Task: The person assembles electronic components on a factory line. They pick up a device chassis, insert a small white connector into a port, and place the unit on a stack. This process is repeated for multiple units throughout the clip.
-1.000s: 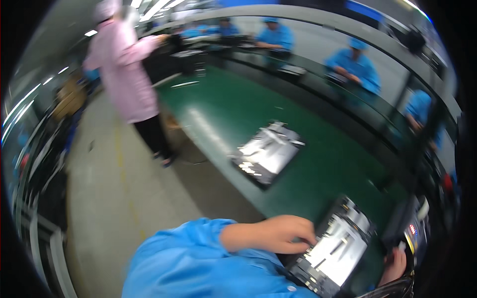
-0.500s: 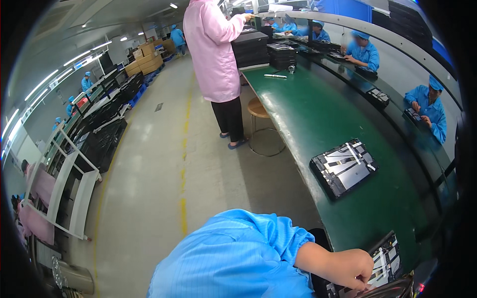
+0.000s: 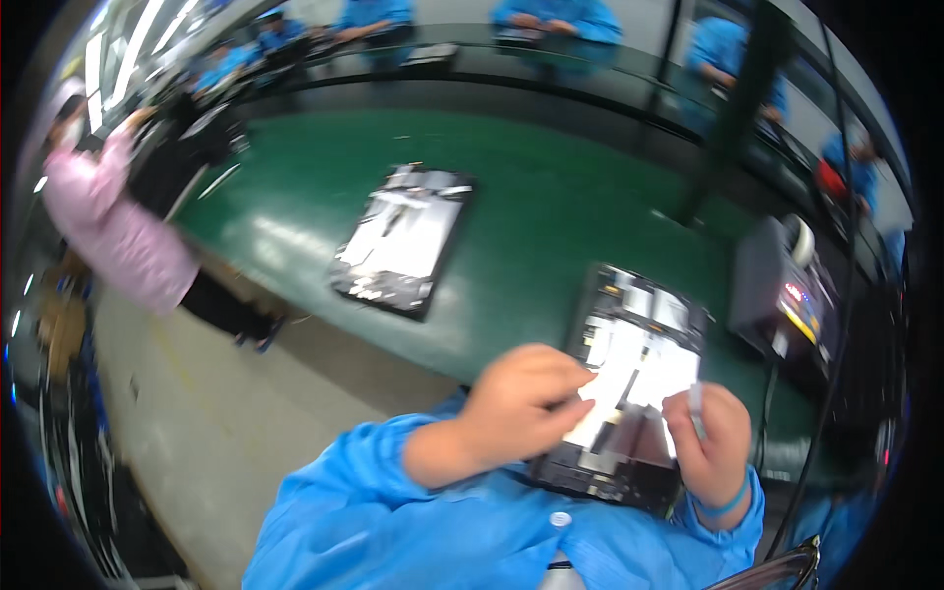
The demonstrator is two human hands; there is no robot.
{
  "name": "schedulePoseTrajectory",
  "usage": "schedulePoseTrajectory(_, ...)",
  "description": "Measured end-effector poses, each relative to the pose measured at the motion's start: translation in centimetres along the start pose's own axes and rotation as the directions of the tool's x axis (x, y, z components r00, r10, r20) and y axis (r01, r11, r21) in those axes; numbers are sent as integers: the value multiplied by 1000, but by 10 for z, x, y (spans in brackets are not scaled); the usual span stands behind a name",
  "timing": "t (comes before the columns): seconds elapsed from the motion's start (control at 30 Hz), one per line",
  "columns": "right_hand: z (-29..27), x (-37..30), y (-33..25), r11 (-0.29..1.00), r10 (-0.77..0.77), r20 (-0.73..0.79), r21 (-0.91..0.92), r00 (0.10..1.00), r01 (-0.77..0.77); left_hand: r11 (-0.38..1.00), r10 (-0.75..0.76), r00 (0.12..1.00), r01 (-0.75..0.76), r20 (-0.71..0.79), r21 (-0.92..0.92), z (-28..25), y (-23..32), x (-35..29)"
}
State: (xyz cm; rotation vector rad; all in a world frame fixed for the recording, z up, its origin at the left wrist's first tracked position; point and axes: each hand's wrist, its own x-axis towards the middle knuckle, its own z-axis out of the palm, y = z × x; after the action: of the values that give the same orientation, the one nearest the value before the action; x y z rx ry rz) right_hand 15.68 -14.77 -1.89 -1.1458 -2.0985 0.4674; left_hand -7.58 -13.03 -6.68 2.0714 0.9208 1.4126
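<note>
Rect. flat device with black frame and exposed silvery panels (image 3: 629, 364) lies on green tabletop (image 3: 531, 226), directly before the wearer's blue jacket (image 3: 383, 511). Long axis runs away from wearer, far end leaning slightly R; short end w/ two pale panels points away, darker short end faces wearer. L hand (image 3: 531, 403) sits over device's L long side, thumb & forefinger a narrow gap apart; blur, so cannot tell if anything is pinched. R hand (image 3: 716, 438), w/ blue wristband (image 3: 726, 503), is over the R long side, small whitish strip (image 3: 697, 411) pinched btwn thumb & fingers. Both hands hide parts of the long edges. Surroundings: 2nd similar black-framed device (image 3: 401, 236) farther off to L, long axis approx. parallel; dark boxy instrument w/ red-lit display (image 3: 772, 285) to R, near device; thin black cable (image 3: 832, 295) passing before it. Dark upright post (image 3: 739, 118) partly blocks view of blue-clad co-workers (image 3: 556, 18) opp. Pink-coated person (image 3: 123, 221) stands far L.
</note>
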Motion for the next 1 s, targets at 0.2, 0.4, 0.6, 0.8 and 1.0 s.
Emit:
schedulePoseTrajectory(0.2, 10, 22, 19, 929, 221, 54, 294, 974, -227, 965, -55, 998, 42, 43, 259, -12, -24, 10)
schedulePoseTrajectory(0.4, 26, 82, 28, 985, 154, 207, 45, 966, -167, 948, -9, 995, -24, 101, 318, 6, -45, 35)
schedulePoseTrajectory(0.6, 46, 106, 55, 992, 1, 196, -124, 981, 24, 923, 0, 991, -52, 136, 382, 13, -57, 43)
schedulePoseTrajectory(0.8, 53, 122, 64, 998, 61, 227, 5, 972, -64, 907, 27, 992, -75, 121, 415, 14, -64, 39)
schedulePoseTrajectory(1.0, 57, 120, 61, 984, 165, 195, -94, 967, -149, 913, 36, 991, -84, 126, 400, 13, -65, 38)
